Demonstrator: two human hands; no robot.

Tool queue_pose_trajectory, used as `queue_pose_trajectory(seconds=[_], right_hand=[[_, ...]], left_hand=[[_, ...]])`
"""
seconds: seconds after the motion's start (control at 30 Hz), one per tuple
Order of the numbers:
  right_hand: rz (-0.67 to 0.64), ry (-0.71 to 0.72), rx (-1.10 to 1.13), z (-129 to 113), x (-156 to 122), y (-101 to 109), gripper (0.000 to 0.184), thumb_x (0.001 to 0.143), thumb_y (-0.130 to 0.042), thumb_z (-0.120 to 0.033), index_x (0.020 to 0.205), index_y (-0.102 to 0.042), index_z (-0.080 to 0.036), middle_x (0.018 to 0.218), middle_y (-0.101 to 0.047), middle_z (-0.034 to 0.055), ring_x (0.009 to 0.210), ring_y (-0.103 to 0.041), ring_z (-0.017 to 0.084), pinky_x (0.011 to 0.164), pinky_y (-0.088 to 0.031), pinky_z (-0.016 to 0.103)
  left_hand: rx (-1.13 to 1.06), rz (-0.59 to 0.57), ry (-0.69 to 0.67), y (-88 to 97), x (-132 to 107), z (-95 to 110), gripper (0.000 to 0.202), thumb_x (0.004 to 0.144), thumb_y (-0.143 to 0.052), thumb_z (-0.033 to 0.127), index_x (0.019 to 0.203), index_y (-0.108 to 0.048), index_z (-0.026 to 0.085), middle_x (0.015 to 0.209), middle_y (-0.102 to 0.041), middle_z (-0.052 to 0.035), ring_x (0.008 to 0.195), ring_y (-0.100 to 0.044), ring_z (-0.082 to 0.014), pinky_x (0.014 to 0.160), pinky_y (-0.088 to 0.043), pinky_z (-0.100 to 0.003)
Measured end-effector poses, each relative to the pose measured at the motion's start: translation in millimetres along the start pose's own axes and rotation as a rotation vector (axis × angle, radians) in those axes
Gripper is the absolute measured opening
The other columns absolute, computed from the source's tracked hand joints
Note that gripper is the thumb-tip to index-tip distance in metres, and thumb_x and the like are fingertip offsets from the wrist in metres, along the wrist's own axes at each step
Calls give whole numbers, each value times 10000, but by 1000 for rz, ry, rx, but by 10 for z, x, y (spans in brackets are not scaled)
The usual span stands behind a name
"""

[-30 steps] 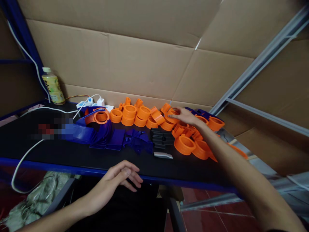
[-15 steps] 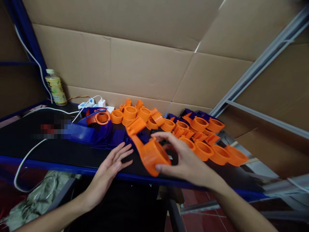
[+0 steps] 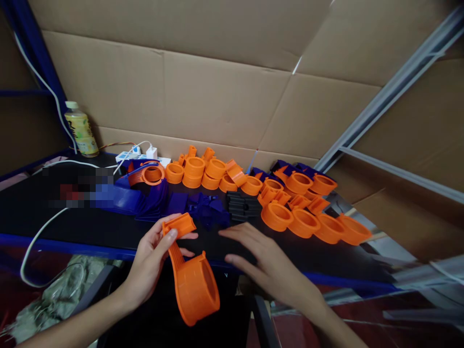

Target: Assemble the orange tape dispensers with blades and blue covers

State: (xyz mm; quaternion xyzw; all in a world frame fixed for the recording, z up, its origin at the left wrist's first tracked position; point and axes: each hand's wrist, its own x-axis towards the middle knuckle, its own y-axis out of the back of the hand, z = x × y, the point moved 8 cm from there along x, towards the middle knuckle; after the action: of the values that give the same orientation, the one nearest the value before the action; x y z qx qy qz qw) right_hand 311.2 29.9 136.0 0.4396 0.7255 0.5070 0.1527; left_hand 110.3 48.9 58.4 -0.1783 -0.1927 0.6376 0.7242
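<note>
Left hand point(image 3: 150, 263) pinches one orange part point(image 3: 194, 285) by its tab, right hand point(image 3: 268, 266) spread open and empty, many orange rings point(image 3: 277, 215) waiting on the table point(image 3: 72, 227).

Orange ring part point(image 3: 194, 285), orange rings point(image 3: 304, 222), dark blue pieces point(image 3: 145, 198), black table point(image 3: 90, 227)

Black-topped bench point(image 3: 72, 227) with a blue front edge. Orange plastic rings point(image 3: 304, 222) crowd from twelve to three o'clock. Dark blue parts point(image 3: 152, 200) lie at ten, small black blocks point(image 3: 242, 207) at centre. A white power strip point(image 3: 141, 155) and a bottle point(image 3: 81, 129) stand at eleven.
</note>
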Motion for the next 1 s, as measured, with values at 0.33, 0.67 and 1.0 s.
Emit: queue_pose_trajectory(seconds=[0.33,0.67,1.0], right_hand=[[53,-84,-341,842,-102,45,289,973,-537,-202,1225,-674,-232,1165,-709,83,1074,-676,249,931,-558,418],[108,-95,-326,792,-93,48,250,962,-518,-137,1079,-718,-232,1055,-732,72,973,-697,231,834,-552,349],[143,-194,-278,1021,-67,127,38,884,-694,-244,851,-708,-230,896,-711,42,876,-657,231,739,-500,329]], left_hand=[[136,-126,57,-61,-9,-96,457,951,-622,373,1343,-516,163,1028,-779,-152,640,-711,-182,666,-566,-320],[186,-152,68,-83,-5,-112,450,952,-620,384,1332,-530,161,1033,-784,-154,668,-725,-193,696,-572,-327],[178,-147,73,-127,-21,-79,426,935,-647,378,1299,-566,171,1010,-783,-129,715,-740,-199,673,-590,-293]])
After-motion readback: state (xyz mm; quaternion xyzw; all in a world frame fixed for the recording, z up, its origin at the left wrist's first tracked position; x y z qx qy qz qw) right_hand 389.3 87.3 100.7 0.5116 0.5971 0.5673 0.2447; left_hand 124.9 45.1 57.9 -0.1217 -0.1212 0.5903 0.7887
